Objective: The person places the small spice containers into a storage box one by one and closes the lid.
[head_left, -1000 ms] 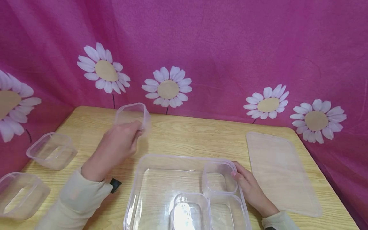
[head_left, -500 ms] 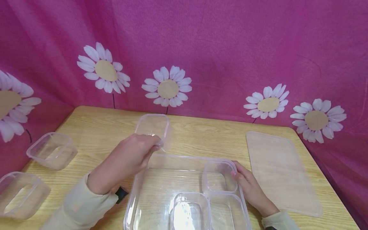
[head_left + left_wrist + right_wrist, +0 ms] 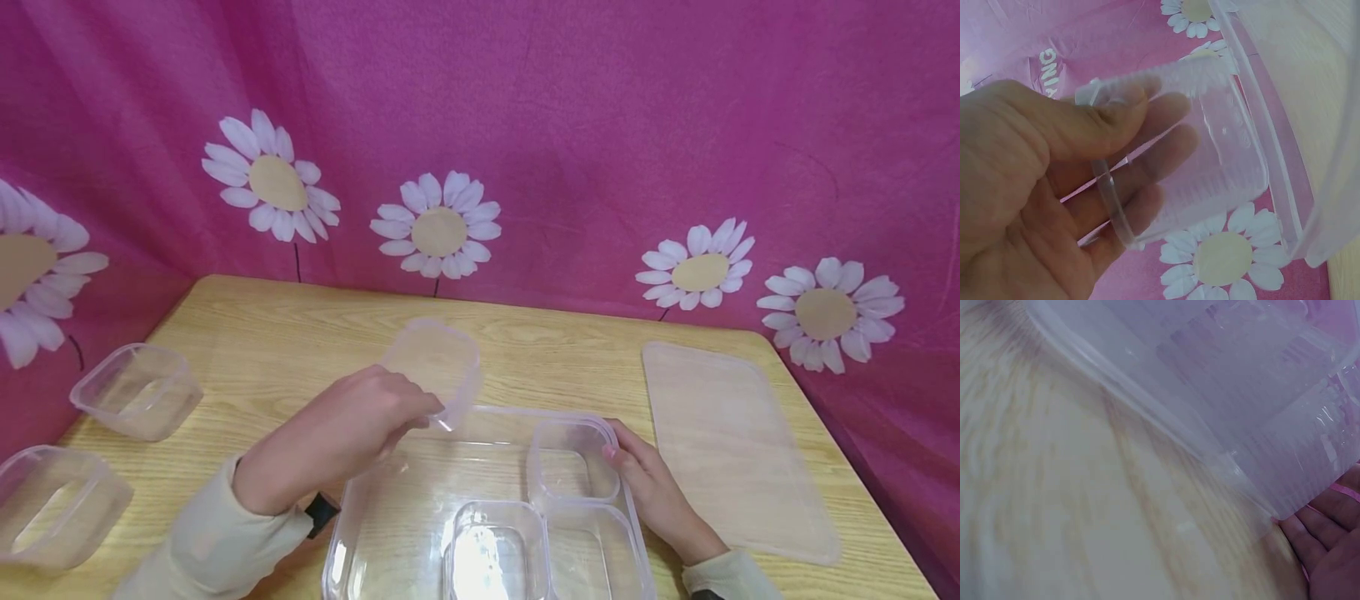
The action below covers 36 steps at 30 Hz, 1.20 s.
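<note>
In the head view my left hand point(image 3: 341, 433) pinches the rim of a small clear plastic container point(image 3: 437, 360), which hangs tilted over the far left edge of a large clear plastic box point(image 3: 420, 408). The left wrist view shows the thumb on one side of its wall and the fingers point(image 3: 1169, 153) on the other, seen through the plastic. Inside the big box, toward the right, sit small containers: one far right point(image 3: 573, 462), one near right point(image 3: 592, 554), one near the middle point(image 3: 498, 550). My right hand point(image 3: 652, 492) grips the box's right wall, thumb over the rim.
Two more small containers, one farther back point(image 3: 138, 392) and one nearer point(image 3: 60, 508), stand at the table's left edge. A flat translucent lid point(image 3: 738, 454) lies on the wooden table point(image 3: 555, 342) at the right. A pink flowered curtain point(image 3: 540, 125) hangs behind.
My left hand has carried the small container rightward and toward me, from the table's back left to over the large box's far edge, tilting it more. The right hand stays put.
</note>
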Available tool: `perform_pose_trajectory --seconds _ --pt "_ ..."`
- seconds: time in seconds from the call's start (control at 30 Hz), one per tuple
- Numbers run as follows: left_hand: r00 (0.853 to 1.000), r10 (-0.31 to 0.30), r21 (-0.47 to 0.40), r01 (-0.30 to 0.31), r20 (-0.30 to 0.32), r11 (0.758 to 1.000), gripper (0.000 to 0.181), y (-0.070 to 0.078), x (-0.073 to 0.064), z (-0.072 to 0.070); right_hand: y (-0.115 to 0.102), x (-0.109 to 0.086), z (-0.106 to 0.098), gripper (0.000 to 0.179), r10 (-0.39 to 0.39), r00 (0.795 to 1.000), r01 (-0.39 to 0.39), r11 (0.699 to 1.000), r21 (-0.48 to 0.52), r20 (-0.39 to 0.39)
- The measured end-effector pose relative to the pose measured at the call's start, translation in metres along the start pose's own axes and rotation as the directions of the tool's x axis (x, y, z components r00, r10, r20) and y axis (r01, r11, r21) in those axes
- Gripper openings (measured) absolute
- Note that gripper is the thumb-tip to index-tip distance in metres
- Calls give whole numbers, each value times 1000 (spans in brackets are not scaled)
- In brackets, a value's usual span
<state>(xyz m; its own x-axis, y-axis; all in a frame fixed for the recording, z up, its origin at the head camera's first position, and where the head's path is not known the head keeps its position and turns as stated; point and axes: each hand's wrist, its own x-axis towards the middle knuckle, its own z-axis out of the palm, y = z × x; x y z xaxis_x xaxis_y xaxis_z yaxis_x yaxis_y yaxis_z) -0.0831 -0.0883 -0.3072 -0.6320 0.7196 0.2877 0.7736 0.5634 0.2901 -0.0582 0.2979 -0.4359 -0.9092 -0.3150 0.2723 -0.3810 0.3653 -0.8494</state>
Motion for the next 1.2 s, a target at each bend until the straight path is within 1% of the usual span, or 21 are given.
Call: perform_pose_trajectory --seconds 0.03,0.1,0.17,0.23,0.3,0.33,0.63,0.7,0.77,0.87,0.93,1.07,1.13,1.2 --pt "1000 22 1 -22 -2 1000 28 0 0 1 0 0 0 36 0 1000 0 1000 -2 -1" --pt "995 99 18 -99 -2 995 32 1 -1 2 0 0 0 36 1 1000 -1 1000 0 0" --pt "982 188 43 -188 3 981 38 1 -2 3 -1 0 0 36 4 1000 -4 1000 0 2" --pt "964 265 75 -265 8 961 42 2 -3 4 -1 0 0 36 12 1000 -12 1000 -2 1" --pt "951 309 100 -308 12 946 43 3 -3 5 -2 0 -1 36 18 1000 -18 1000 3 5" --pt "948 319 107 -319 14 942 43 3 -3 5 -2 0 -1 36 21 1000 -21 1000 4 6" --pt "926 376 126 -377 30 918 35 5 -3 7 -1 -1 -2 37 26 999 -27 999 17 24" --pt "923 383 134 -383 29 914 32 6 -3 7 -1 -2 -2 37 31 999 -31 999 19 21" --pt "923 383 137 -384 30 913 32 6 -3 7 -1 -2 -2 37 36 999 -36 999 20 19" --pt "928 371 126 -374 41 919 30 7 -3 7 -1 -2 -2 37 41 999 -41 999 18 16" --pt "931 361 114 -365 54 924 36 8 -3 7 -1 -2 -2 37 43 999 -43 999 18 20" --pt "937 341 116 -348 78 930 39 9 -3 7 0 -2 -2 37 49 999 -50 999 11 18" --pt "936 342 129 -350 84 928 40 10 -3 7 0 -2 -2 37 52 998 -52 999 11 18" --pt "937 330 118 -342 110 932 38 11 -3 6 0 -2 -2 37 54 998 -55 998 16 19"
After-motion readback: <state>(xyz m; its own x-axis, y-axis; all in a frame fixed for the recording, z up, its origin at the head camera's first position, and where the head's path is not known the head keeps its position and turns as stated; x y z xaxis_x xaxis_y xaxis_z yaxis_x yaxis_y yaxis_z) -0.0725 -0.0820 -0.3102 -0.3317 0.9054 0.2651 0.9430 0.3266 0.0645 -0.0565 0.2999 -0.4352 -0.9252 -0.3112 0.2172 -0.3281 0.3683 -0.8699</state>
